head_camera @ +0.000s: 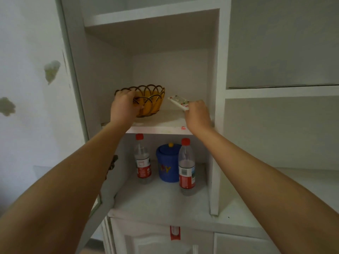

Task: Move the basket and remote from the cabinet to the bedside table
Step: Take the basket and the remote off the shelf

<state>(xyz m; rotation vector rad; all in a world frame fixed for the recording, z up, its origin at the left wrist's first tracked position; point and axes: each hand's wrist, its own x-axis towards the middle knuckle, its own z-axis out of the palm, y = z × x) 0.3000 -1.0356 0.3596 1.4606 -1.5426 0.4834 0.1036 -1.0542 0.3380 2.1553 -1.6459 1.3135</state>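
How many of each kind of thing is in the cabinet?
Basket: 1
Remote: 1
Water bottles: 2
Blue tub: 1
Total: 5

The shelf (161, 123) opens toward the near side, with bare room between basket (152, 101) and remote (178, 102) and much height above. Side walls close left and right. Below, two bottles (186, 167) and a blue tub (167, 163) crowd the far part.
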